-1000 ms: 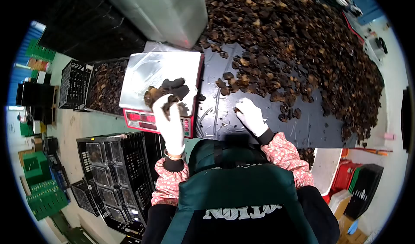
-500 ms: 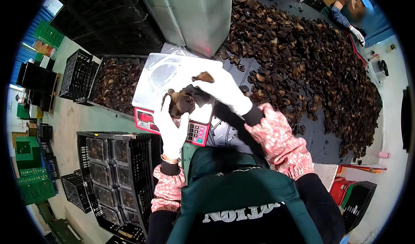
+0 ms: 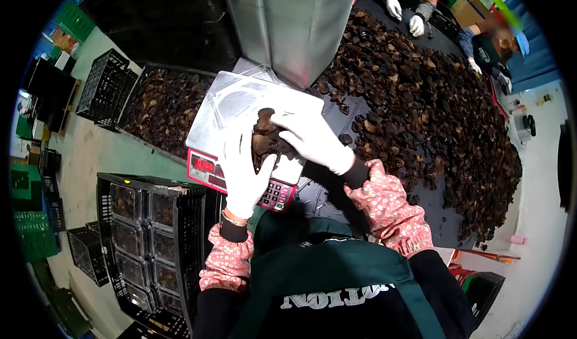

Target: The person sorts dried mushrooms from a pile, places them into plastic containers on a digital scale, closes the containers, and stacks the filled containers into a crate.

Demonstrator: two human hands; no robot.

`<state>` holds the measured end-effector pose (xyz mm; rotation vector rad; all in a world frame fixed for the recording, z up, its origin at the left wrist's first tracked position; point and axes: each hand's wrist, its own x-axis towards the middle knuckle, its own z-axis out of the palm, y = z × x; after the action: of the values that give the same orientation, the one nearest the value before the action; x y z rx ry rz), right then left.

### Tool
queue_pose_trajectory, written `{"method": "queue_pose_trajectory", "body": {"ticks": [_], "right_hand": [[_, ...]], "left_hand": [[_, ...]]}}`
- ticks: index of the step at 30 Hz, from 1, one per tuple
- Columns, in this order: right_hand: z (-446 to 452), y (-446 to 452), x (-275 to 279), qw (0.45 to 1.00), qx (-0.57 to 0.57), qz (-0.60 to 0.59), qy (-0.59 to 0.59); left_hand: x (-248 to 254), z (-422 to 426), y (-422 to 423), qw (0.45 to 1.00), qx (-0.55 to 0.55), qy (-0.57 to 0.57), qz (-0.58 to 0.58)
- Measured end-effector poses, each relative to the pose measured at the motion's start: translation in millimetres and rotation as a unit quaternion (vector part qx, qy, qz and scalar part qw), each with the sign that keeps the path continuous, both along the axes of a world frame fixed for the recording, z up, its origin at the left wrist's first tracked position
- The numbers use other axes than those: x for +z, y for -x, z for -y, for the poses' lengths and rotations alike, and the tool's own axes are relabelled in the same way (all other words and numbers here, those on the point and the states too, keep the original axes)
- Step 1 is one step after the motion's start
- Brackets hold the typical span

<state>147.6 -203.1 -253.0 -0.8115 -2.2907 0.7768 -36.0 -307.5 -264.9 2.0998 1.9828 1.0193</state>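
A small heap of dark brown, fungus-like pieces (image 3: 264,136) rests on the metal plate of a red scale (image 3: 216,107). My left hand (image 3: 243,174), in a white glove, lies against the heap's left side, with thumb and fingers apart. From the right, my right hand (image 3: 315,139), also gloved in white, touches the heap with its fingertips; its fingers are spread a little. The scale's red display is lit, partly beside my left hand. A large pile of the same brown pieces (image 3: 415,92) covers the dark table (image 3: 354,107) to the right.
A crate of brown pieces (image 3: 165,113) stands left of the scale, near a black crate (image 3: 102,86). Clear packed boxes (image 3: 127,237) fill a black crate at lower left. A tall grey container (image 3: 291,23) rises behind the scale. Co-workers' gloved hands (image 3: 416,25) are across the table.
My right hand came from the table to the scale, and the brown piece it held half a second ago is now at the heap. My left hand opened beside the heap. The view shifted.
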Motion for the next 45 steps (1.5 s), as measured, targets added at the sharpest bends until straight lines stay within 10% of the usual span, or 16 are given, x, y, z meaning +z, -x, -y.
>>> {"method": "queue_pose_trajectory", "body": {"ticks": [7, 9, 14, 21, 25, 27, 29, 33, 37, 43, 45], "right_hand": [[5, -16, -13, 0.984, -0.130, -0.084, -0.086], [9, -41, -7, 0.954, -0.248, -0.133, 0.101], [25, -101, -58, 0.915, -0.357, -0.074, 0.172], [72, -52, -132, 0.972, -0.220, 0.076, 0.037], [80, -86, -103, 0.939, -0.245, 0.015, 0.242], [86, -121, -101, 0.937, -0.258, -0.005, 0.237], [99, -159, -98, 0.808, -0.237, -0.203, 0.499], [135, -207, -82, 0.732, -0.191, -0.421, 0.502], [146, -212, -80, 0.715, -0.215, -0.437, 0.502], [118, -176, -96, 0.823, -0.266, -0.218, 0.452], [101, -156, -117, 0.958, -0.250, -0.067, 0.122]], "left_hand": [[-10, -12, 2, 0.994, -0.061, 0.000, -0.091], [-9, -11, 3, 0.993, -0.055, 0.005, -0.109], [0, 1, 1, 0.998, -0.012, -0.061, 0.004], [6, 34, -60, 0.972, -0.022, -0.100, 0.212], [-18, 47, -115, 0.928, -0.121, 0.046, 0.350], [-32, 40, -137, 0.922, -0.122, 0.125, 0.345], [-66, 25, -155, 0.929, -0.144, 0.134, 0.315], [-100, -23, -184, 0.980, -0.123, -0.018, 0.154], [-107, -46, -193, 0.986, -0.088, 0.142, 0.010], [-112, -19, -192, 0.983, -0.033, 0.098, 0.149], [-113, -6, -189, 0.978, -0.029, 0.080, 0.192]]}}
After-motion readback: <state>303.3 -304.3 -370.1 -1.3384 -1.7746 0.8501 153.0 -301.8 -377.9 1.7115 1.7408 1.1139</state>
